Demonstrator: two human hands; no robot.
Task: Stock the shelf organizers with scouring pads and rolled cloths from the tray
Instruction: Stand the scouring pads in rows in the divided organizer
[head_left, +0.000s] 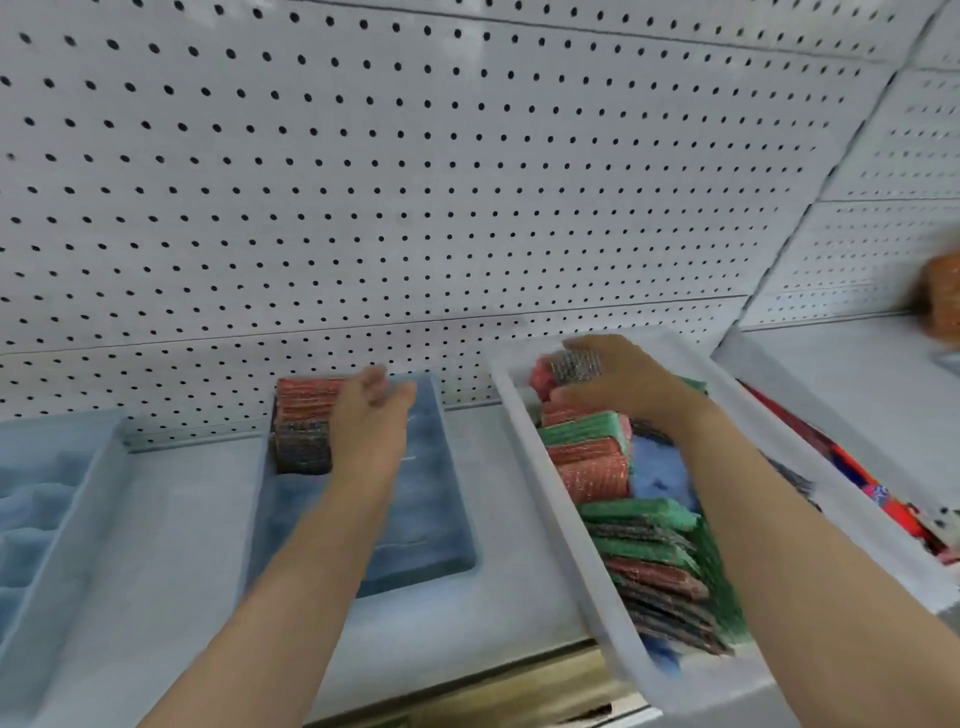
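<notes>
A white tray (550, 483) on the shelf holds several red, green and dark scouring pads (597, 457) and blue cloths (657, 470). My right hand (623, 384) reaches into the tray's far end and grips a grey and a red scouring pad (574, 366). A blue shelf organizer (447, 499) stands left of the tray with a row of red and dark pads (304, 426) at its far left corner. My left hand (371, 415) is flat against the right side of that row, fingers straight.
A second blue organizer (57, 499) with compartments stands at the left edge. White pegboard (415, 182) backs the shelf. Red and blue packaged goods (857, 483) lie right of the tray. An orange object (943, 301) sits at far right.
</notes>
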